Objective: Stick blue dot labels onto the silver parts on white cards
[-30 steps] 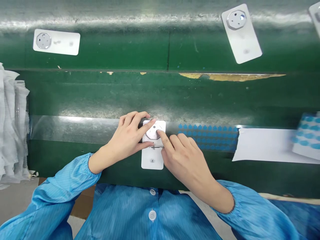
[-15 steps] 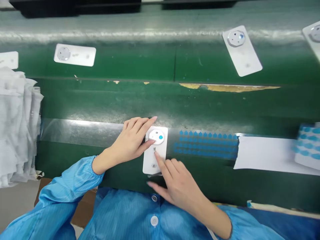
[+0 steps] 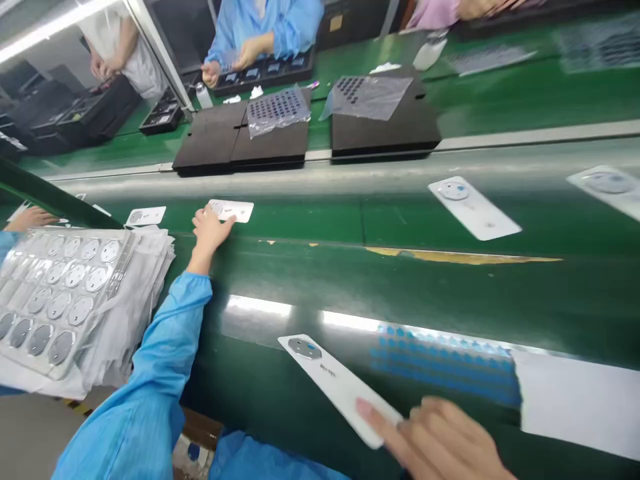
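My left hand [image 3: 209, 230] is stretched out to the far left, its thumb and fingers at opposite sides of a white phone back cover [image 3: 243, 211] with a round silver disc. Nearer me, my right hand [image 3: 445, 440] is at the lower end of another white phone back cover [image 3: 335, 387]; its index finger lies on top and its thumb is hidden. A blue dot shows on that cover's round disc. Right of it lies a clear sheet of blue dot stickers [image 3: 445, 363].
Further white covers lie along the green table [image 3: 310, 287], one with a blue dot [image 3: 473, 207] at right. A tray of round silver discs [image 3: 65, 293] tops a stack of white sheets at left. White paper [image 3: 580, 403] lies at right. Co-workers' hands [image 3: 247, 53] work across the table.
My left hand has left the near cover and reached to the cover at far left. The near cover is turned aslant, with my right hand at its lower end. The view has risen and swung left.
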`<state>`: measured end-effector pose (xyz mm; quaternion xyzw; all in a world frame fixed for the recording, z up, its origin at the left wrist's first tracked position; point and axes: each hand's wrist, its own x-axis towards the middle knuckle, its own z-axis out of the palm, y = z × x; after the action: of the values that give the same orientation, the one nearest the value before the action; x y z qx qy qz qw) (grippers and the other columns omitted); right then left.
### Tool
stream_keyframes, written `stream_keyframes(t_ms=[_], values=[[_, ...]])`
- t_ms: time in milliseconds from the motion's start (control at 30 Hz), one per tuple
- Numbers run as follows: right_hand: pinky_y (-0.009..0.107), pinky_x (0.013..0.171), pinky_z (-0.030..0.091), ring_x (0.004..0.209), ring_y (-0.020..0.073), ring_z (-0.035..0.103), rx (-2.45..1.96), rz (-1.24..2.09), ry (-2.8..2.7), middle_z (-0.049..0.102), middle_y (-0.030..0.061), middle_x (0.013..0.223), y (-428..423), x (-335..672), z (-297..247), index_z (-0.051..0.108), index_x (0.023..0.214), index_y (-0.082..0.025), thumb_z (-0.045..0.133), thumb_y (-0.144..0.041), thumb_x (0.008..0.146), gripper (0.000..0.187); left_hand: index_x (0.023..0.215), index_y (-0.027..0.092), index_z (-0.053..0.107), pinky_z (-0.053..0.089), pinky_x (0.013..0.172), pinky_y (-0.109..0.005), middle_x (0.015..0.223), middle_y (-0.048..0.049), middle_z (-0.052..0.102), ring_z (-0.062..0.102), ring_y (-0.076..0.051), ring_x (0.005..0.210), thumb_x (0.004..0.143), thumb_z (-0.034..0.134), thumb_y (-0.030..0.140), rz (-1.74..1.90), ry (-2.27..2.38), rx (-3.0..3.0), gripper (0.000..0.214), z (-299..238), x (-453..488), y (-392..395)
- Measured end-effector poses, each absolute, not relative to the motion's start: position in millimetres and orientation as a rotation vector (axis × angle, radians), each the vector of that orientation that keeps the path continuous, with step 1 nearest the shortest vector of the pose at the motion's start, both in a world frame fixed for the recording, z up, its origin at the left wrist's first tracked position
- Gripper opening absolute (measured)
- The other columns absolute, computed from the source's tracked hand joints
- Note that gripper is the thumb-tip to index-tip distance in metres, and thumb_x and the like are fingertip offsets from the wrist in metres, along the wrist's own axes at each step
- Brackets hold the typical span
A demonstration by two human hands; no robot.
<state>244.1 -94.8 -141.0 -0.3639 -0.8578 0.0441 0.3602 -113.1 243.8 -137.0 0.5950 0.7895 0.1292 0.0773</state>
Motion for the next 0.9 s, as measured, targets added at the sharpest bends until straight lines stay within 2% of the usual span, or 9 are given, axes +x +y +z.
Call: stream_keyframes(t_ms=[33,100,233,433,533,600,700,833,900], values=[[0.042,0.054,0.038,0.057,0.0244,0.05,-0.874,-0.018,-2.237,0.062,0.0042,0.063,-73,250,-130,0.04,0.165,-0.01,0.049,-0.006,0.097,0.069,0.152,0.006,0.041,0.037,0.11,-0.072,0.154,-0.0376,0.038,0.036,-0.053,0.144,0.088,0.073,0.052,0.372,2.406,1.698,0.085,-135,-119,258],[0.037,0.057,0.032,0.06,0.0213,0.046,-0.966,-0.282,-2.182,0.058,0.002,0.065,-26,258,-111,0.042,0.164,-0.011,0.056,-0.006,0.098,0.068,0.149,0.002,0.041,0.036,0.11,-0.074,0.155,-0.041,0.034,0.03,-0.055,0.147,0.08,0.08,0.057,0.344,2.452,1.575,0.097,-132,-127,281],[0.036,0.062,0.024,0.064,0.0188,0.042,-1.151,-0.602,-2.072,0.052,0.0006,0.065,68,269,-102,0.071,0.13,-0.02,0.053,-0.013,0.104,0.032,0.144,0.001,0.042,0.035,0.111,-0.074,0.154,-0.0431,0.034,0.029,-0.057,0.148,0.059,0.097,0.052,0.29,2.432,1.444,0.114,-125,-132,312],[0.036,0.069,0.024,0.076,0.0215,0.043,-1.608,-0.286,-2.153,0.057,0.0066,0.079,136,268,-135,0.074,0.121,-0.017,0.051,-0.012,0.104,0.029,0.13,0.005,0.051,0.036,0.113,-0.072,0.152,-0.0411,0.037,0.03,-0.06,0.148,0.046,0.103,0.04,0.452,2.365,1.397,0.105,-118,-134,317],[0.035,0.072,0.031,0.084,0.0241,0.046,-1.596,-0.223,-2.156,0.06,0.011,0.09,122,262,-147,0.073,0.117,-0.01,0.06,-0.018,0.101,0.022,0.132,0.011,0.052,0.051,0.107,-0.057,0.146,-0.0275,0.051,0.048,-0.048,0.14,0.053,0.099,0.028,0.695,2.201,1.465,0.094,-118,-135,306],[0.035,0.075,0.037,0.086,0.0247,0.048,-1.606,-0.171,-2.126,0.059,0.0122,0.093,99,263,-149,0.072,0.112,-0.008,0.056,-0.018,0.103,0.021,0.142,0.013,0.045,0.061,0.093,-0.043,0.135,-0.0185,0.062,0.066,-0.034,0.119,0.066,0.09,0.02,0.853,2.052,1.476,0.089,-118,-133,297],[0.038,0.083,0.045,0.091,0.0251,0.05,-1.591,-0.042,-1.987,0.057,0.0109,0.096,59,271,-140,0.073,0.111,-0.013,0.05,-0.021,0.107,0.025,0.15,0.014,0.042,0.061,0.073,-0.028,0.12,-0.0112,0.069,0.071,-0.018,0.086,0.077,0.077,0.016,1.01,1.871,1.454,0.081,-111,-121,273],[0.039,0.078,0.051,0.084,0.0226,0.059,-1.562,0.377,-1.693,0.065,0.0075,0.092,14,283,-128,0.074,0.11,-0.021,0.05,-0.035,0.11,0.028,0.143,0.016,0.059,0.055,0.056,-0.023,0.105,-0.0078,0.074,0.067,-0.016,0.072,0.069,0.089,0.025,0.868,1.277,1.524,0.081,-97,-84,206],[0.036,0.07,0.055,0.076,0.0203,0.065,-1.556,0.702,-1.527,0.071,0.0073,0.093,-1,285,-132,0.073,0.107,-0.02,0.051,-0.042,0.109,0.031,0.149,0.019,0.057,0.061,0.065,-0.029,0.109,-0.0095,0.076,0.073,-0.023,0.086,0.078,0.087,0.03,0.504,0.993,1.535,0.078,-96,-62,162]])
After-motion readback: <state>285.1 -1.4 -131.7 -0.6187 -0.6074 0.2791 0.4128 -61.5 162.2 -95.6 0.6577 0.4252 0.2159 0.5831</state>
